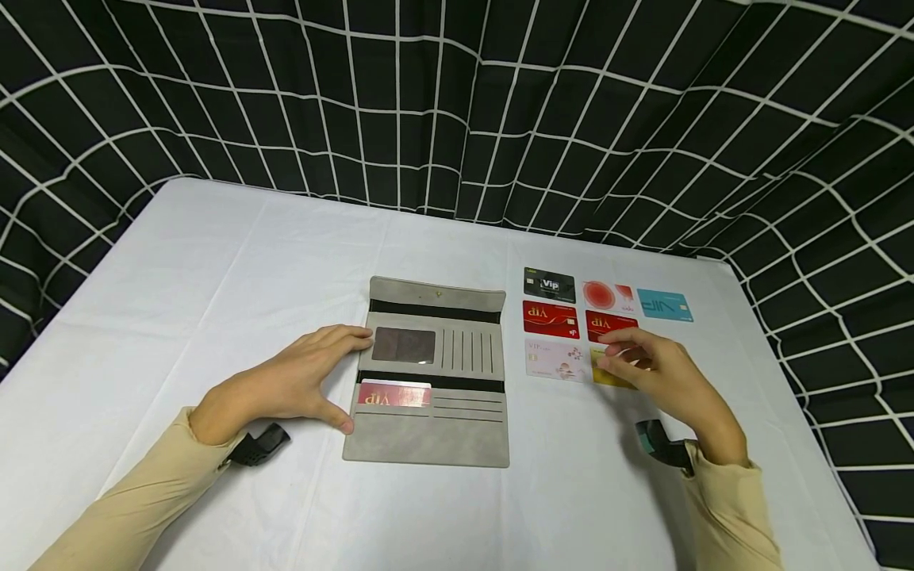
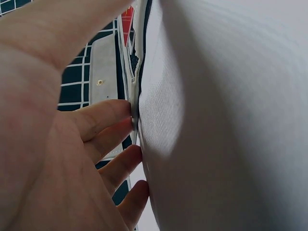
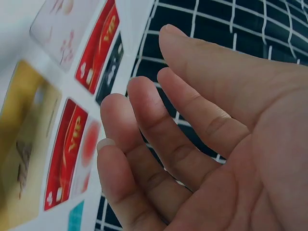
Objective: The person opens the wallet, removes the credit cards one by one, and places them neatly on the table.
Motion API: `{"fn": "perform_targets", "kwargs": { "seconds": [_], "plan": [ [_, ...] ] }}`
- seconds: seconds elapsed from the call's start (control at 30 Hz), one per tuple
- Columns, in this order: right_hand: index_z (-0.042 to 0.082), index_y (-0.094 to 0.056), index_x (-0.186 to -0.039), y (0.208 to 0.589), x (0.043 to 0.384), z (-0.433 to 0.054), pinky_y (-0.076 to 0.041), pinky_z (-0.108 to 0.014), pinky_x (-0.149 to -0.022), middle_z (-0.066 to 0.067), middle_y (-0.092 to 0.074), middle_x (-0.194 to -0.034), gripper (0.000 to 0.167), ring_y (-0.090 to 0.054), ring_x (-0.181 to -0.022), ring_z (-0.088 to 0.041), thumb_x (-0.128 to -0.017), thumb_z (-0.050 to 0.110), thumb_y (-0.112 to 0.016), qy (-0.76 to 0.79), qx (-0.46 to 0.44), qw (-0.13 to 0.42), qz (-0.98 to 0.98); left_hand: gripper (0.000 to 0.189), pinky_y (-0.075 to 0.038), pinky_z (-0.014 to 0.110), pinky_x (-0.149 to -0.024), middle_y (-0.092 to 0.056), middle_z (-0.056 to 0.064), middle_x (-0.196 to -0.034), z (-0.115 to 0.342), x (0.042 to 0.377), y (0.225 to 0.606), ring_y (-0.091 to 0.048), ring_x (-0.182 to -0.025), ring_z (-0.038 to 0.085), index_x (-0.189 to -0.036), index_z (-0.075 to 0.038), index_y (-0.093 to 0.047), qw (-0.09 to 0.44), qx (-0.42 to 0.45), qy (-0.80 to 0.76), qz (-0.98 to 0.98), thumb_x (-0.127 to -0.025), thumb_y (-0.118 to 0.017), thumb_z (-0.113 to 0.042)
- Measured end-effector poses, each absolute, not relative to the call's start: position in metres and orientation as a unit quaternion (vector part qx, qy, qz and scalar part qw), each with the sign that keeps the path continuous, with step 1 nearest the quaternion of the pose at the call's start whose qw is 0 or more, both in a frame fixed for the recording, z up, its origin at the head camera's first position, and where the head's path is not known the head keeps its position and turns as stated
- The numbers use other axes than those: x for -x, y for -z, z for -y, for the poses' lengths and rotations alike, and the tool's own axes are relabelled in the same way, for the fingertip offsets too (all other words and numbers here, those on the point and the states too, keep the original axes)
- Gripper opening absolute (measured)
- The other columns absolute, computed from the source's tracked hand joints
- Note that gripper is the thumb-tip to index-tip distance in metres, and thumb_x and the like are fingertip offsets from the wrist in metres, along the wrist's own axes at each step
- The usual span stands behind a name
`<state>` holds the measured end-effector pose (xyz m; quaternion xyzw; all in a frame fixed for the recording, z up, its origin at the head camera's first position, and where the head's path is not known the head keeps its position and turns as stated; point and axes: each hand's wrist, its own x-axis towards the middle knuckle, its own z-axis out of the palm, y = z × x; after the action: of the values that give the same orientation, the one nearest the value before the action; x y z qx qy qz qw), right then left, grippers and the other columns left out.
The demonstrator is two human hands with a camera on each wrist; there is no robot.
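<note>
A grey wallet lies unfolded on the white table, with a red VIP card tucked in a lower left slot. My left hand is at the wallet's left edge, thumb and fingers spread; its fingertips touch that edge in the left wrist view. My right hand hovers over a gold card, partly covering it. Its fingers are loosely bent with nothing between them in the right wrist view. Just beyond is a red VIP card, partly behind the fingers.
Other cards lie in rows right of the wallet: a black Vip card, a red VIP card, a pale pink card, a white card with red circle and a blue card. A black gridded curtain surrounds the table.
</note>
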<state>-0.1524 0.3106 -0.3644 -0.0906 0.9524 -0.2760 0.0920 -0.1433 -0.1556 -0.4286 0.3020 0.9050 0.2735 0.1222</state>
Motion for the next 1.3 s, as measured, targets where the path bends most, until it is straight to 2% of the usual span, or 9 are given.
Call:
{"fn": "perform_targets", "kwargs": {
  "seconds": [0.27, 0.57, 0.83, 1.3],
  "plan": [
    [0.003, -0.067, -0.117, 0.365, 0.151, -0.294, -0.052, -0.02, -0.073, -0.006, -0.07, -0.093, 0.031, -0.062, -0.085, -0.017, -0.091, 0.021, -0.071, 0.287, 0.114, 0.094, -0.946, 0.108, -0.03, 0.06, -0.115, -0.039, 0.011, -0.155, 0.156, 0.144, 0.43, -0.036, -0.142, 0.034, -0.145, -0.003, -0.043, 0.121, -0.303, -0.272, -0.905, -0.061, -0.087, -0.056],
    [0.004, -0.069, -0.112, 0.373, 0.151, -0.277, -0.051, -0.021, -0.071, -0.003, -0.071, -0.092, 0.03, -0.061, -0.084, -0.017, -0.087, 0.018, -0.076, 0.294, 0.136, 0.098, -0.941, 0.108, -0.028, 0.06, -0.116, -0.04, 0.013, -0.154, 0.155, 0.144, 0.429, -0.034, -0.143, 0.035, -0.145, -0.003, -0.043, 0.124, -0.301, -0.272, -0.906, -0.061, -0.087, -0.055],
    [0.004, -0.07, -0.11, 0.382, 0.152, -0.254, -0.052, -0.022, -0.072, 0.0, -0.07, -0.088, 0.025, -0.061, -0.081, -0.015, -0.087, 0.012, -0.075, 0.304, 0.16, 0.113, -0.932, 0.108, -0.03, 0.06, -0.115, -0.04, 0.012, -0.154, 0.155, 0.144, 0.429, -0.036, -0.142, 0.034, -0.144, -0.003, -0.044, 0.119, -0.302, -0.271, -0.906, -0.061, -0.087, -0.056],
    [0.007, -0.07, -0.111, 0.388, 0.151, -0.214, -0.053, -0.022, -0.075, 0.003, -0.069, -0.092, 0.022, -0.062, -0.081, -0.011, -0.09, 0.013, -0.072, 0.336, 0.207, 0.144, -0.908, 0.107, -0.03, 0.059, -0.115, -0.041, 0.012, -0.154, 0.155, 0.143, 0.428, -0.036, -0.142, 0.035, -0.144, -0.002, -0.045, 0.116, -0.303, -0.269, -0.907, -0.061, -0.088, -0.054]
  ]
}}
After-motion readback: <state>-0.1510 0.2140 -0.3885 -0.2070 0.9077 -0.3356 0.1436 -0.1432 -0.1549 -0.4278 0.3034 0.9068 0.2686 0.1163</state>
